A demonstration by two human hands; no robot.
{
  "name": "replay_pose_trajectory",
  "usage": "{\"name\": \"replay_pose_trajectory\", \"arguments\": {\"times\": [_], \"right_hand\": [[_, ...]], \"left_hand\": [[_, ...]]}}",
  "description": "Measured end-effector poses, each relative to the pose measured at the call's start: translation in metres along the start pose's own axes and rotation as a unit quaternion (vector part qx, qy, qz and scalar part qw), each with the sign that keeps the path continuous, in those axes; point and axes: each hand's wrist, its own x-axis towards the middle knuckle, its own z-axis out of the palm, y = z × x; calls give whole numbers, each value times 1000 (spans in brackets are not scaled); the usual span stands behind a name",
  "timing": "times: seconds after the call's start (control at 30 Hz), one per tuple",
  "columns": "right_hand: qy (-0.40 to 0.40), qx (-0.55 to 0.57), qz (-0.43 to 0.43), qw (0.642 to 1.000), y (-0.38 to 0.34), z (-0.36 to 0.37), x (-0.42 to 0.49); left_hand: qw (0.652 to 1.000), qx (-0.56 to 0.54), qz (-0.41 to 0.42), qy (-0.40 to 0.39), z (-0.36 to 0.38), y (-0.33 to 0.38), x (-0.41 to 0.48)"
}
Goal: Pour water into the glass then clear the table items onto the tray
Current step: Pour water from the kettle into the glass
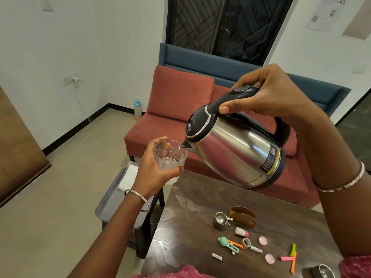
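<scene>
My left hand (154,173) grips a clear glass (170,155) in the air, left of the dark wooden table (192,223). My right hand (273,95) holds the black handle of a steel electric kettle (234,153), tilted with its spout over the glass rim. A thin stream of water runs into the glass, which holds a little water. On the table lie small items: a metal measuring cup (220,219), a brown holder (244,215), a small white and pink bottle (242,232), a tape roll (247,242), pink lids (263,240) and coloured clips (289,257).
A grey perforated tray (108,199) with white paper sits on a low black stand left of the table, under my left forearm. A red sofa (176,109) stands beyond the table. A metal bowl (325,271) sits at the table's near right corner.
</scene>
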Motion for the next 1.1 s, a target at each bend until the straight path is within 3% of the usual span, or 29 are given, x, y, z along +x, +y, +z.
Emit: {"name": "replay_pose_trajectory", "arguments": {"times": [1.1], "right_hand": [[-13, 0, 0, 1000, -1, -2, 5]], "left_hand": [[1000, 19, -6, -5, 0, -6, 2]]}}
